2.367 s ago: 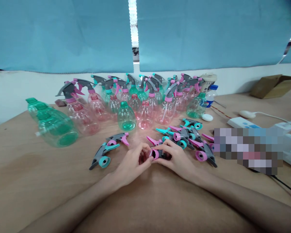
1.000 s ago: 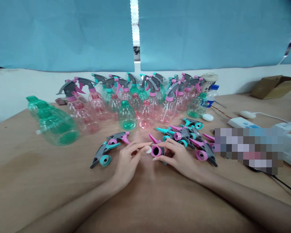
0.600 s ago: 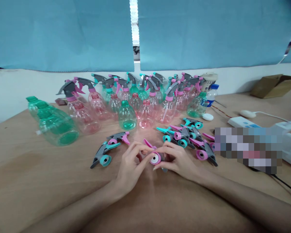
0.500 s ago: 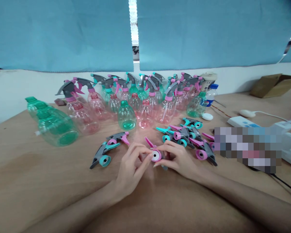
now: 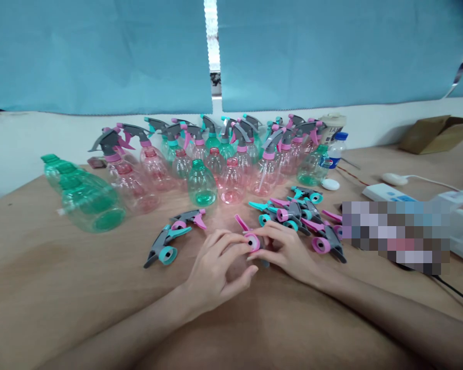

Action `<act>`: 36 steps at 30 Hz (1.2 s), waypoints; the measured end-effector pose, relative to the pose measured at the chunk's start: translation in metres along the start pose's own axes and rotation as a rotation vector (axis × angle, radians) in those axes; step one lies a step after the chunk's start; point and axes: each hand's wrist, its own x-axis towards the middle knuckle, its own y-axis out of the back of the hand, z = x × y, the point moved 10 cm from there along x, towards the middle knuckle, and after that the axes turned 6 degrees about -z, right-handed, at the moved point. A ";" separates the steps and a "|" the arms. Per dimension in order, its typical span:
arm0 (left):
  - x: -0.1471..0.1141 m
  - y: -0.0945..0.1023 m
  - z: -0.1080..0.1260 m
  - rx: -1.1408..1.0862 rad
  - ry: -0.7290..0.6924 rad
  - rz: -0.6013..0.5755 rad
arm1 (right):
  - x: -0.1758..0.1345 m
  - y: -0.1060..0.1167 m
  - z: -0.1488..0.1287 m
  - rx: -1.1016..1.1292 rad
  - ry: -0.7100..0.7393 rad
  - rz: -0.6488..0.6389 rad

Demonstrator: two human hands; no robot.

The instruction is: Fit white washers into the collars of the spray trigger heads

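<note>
The right hand (image 5: 289, 252) grips a gray-and-pink spray head (image 5: 256, 241) between thumb and fingers, its round collar turned toward the wearer and its pink trigger sticking up past the fingertips. The left hand (image 5: 216, 264) is loosely spread, a fingertip at the collar's near rim and the thumb hanging apart below it. So the piece sits between the two hands, over the counter (image 5: 81, 308), with a white disc (image 5: 253, 242) inside the collar (a dark hole shows in its middle). Just left of the left hand lie a turquoise-collared sprayer (image 5: 160, 244) and a pink-collared sprayer (image 5: 189, 218). Beyond the right hand is a heap of loose sprayers (image 5: 293, 211). Straight ahead of both hands stand an uncapped green bottle (image 5: 201, 187) and an uncapped pink bottle (image 5: 232, 182), with rows of sprayer-topped bottles (image 5: 268, 169) behind.
</note>
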 end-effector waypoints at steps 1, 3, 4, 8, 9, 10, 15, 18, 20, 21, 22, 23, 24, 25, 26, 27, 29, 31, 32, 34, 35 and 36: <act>0.000 -0.001 0.000 0.017 -0.001 -0.006 | 0.000 0.000 0.000 -0.005 0.003 0.004; 0.000 -0.002 -0.001 0.040 0.000 -0.017 | 0.000 0.001 0.000 -0.001 0.007 0.008; 0.000 -0.003 -0.001 0.044 0.001 -0.022 | 0.000 0.000 -0.001 0.006 0.009 0.006; -0.001 -0.007 -0.004 0.015 0.011 -0.035 | 0.000 -0.002 -0.005 0.021 0.021 -0.024; -0.001 -0.008 -0.005 0.002 0.014 -0.041 | 0.000 -0.003 -0.006 0.019 0.025 -0.031; -0.001 -0.008 -0.004 -0.007 0.013 -0.047 | 0.000 -0.003 -0.008 0.015 0.027 -0.037; 0.001 -0.008 0.004 -0.023 -0.039 -0.065 | 0.001 -0.007 -0.013 -0.022 0.056 -0.078; 0.001 -0.011 0.005 -0.036 -0.054 -0.103 | 0.000 -0.009 -0.013 -0.031 0.079 -0.089; 0.001 -0.011 0.002 -0.027 -0.042 -0.103 | 0.000 -0.009 -0.011 -0.021 0.068 -0.086; 0.001 -0.009 -0.001 -0.017 -0.020 -0.085 | 0.000 -0.008 -0.009 -0.011 0.055 -0.073; 0.000 -0.006 -0.005 -0.001 0.011 -0.055 | 0.000 -0.006 -0.007 0.001 0.035 -0.052; -0.001 -0.002 -0.009 0.016 0.049 -0.022 | 0.000 -0.003 -0.004 0.011 0.013 -0.027; -0.002 0.001 -0.013 0.029 0.086 0.008 | -0.001 -0.001 -0.002 0.018 -0.008 -0.007; -0.002 0.003 -0.017 0.037 0.117 0.030 | -0.001 0.001 -0.001 0.020 -0.024 0.011; -0.003 0.004 -0.019 0.039 0.139 0.045 | -0.001 0.002 0.000 0.017 -0.033 0.020; -0.003 0.005 -0.020 0.040 0.151 0.053 | -0.002 0.002 0.000 0.011 -0.036 0.021; -0.003 0.005 -0.020 0.038 0.159 0.050 | -0.002 0.001 -0.002 -0.002 -0.022 0.005; -0.003 0.003 -0.019 0.031 0.146 0.041 | -0.002 -0.002 -0.005 -0.014 0.005 -0.024; -0.002 0.001 -0.018 0.024 0.132 0.029 | -0.001 -0.004 -0.007 -0.020 0.017 -0.043; -0.002 -0.003 -0.015 0.011 0.095 0.001 | -0.001 -0.007 -0.008 -0.026 0.036 -0.067; -0.001 -0.005 -0.013 0.008 0.074 -0.014 | -0.001 -0.008 -0.008 -0.026 0.041 -0.069; -0.001 -0.006 -0.011 0.007 0.053 -0.026 | -0.001 -0.009 -0.008 -0.025 0.042 -0.068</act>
